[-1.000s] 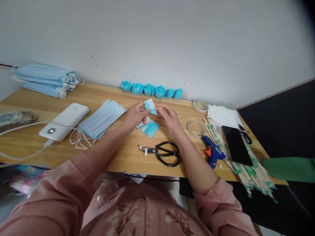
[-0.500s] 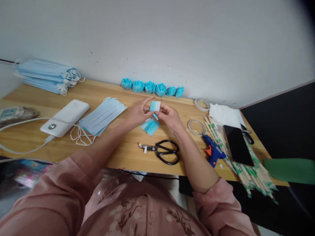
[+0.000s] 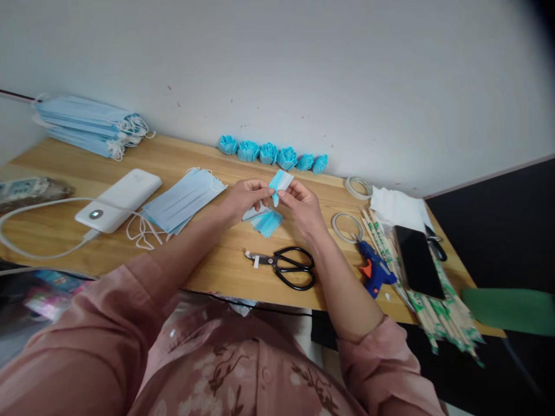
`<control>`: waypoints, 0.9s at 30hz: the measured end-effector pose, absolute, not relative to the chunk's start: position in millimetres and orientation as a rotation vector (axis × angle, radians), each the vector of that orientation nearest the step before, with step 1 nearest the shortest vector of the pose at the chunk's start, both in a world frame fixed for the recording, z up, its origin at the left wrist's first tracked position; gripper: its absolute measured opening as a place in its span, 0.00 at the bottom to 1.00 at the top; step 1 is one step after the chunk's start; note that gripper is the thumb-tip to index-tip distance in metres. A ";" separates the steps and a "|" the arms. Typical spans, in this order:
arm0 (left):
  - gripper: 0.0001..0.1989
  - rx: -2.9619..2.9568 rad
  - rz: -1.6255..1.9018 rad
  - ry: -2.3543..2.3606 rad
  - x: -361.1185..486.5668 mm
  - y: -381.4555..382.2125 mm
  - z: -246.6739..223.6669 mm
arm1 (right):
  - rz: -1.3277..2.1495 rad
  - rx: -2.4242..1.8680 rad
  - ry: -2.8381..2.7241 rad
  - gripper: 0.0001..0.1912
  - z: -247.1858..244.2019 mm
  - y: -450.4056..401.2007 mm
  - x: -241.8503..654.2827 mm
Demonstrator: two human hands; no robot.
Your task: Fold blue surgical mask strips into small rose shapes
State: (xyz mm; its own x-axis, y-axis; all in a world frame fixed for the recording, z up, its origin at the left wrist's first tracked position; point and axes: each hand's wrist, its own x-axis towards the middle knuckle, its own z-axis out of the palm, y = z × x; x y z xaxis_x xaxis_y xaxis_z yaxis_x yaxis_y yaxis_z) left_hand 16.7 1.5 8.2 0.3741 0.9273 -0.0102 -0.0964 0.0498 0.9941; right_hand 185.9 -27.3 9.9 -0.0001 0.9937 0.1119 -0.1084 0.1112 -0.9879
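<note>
A small piece of blue and white mask fabric [image 3: 281,180] is held up between my two hands above the table. My left hand [image 3: 246,199] pinches its left edge between thumb and fingertips. With thumb and fingers closed, my right hand [image 3: 303,207] grips its lower right side. More cut mask pieces [image 3: 267,223] lie on the wood just below my hands. Nearer to me rest black-handled scissors [image 3: 291,268], their blades pointing left. Behind my hands, several blue fabric roses [image 3: 269,153] stand in a row along the wall.
To the left lie some face masks [image 3: 184,196], a white power bank [image 3: 119,199] with a cable, and a mask stack [image 3: 93,127]. On the right are tape rolls [image 3: 347,227], a blue glue gun [image 3: 375,268], a phone [image 3: 418,261], wrapped sticks [image 3: 448,318] and white tissue [image 3: 399,208].
The blue and white piece has tilted to the right and risen slightly. My left hand's raised index finger has come down onto the piece, and the view has shifted a little.
</note>
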 end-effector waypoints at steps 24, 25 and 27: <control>0.13 1.418 0.918 1.057 19.0 -3.6 11.8 | 0.970 -1.141 -1.255 0.14 10.0 -24.3 193.2; 0.13 1.410 0.921 1.056 19.1 -3.8 12.5 | 0.940 -1.147 -1.275 0.13 9.5 -24.4 193.4; 0.12 1.391 0.927 1.054 19.3 -4.0 13.7 | 0.885 -1.155 -1.312 0.10 9.1 -24.8 194.0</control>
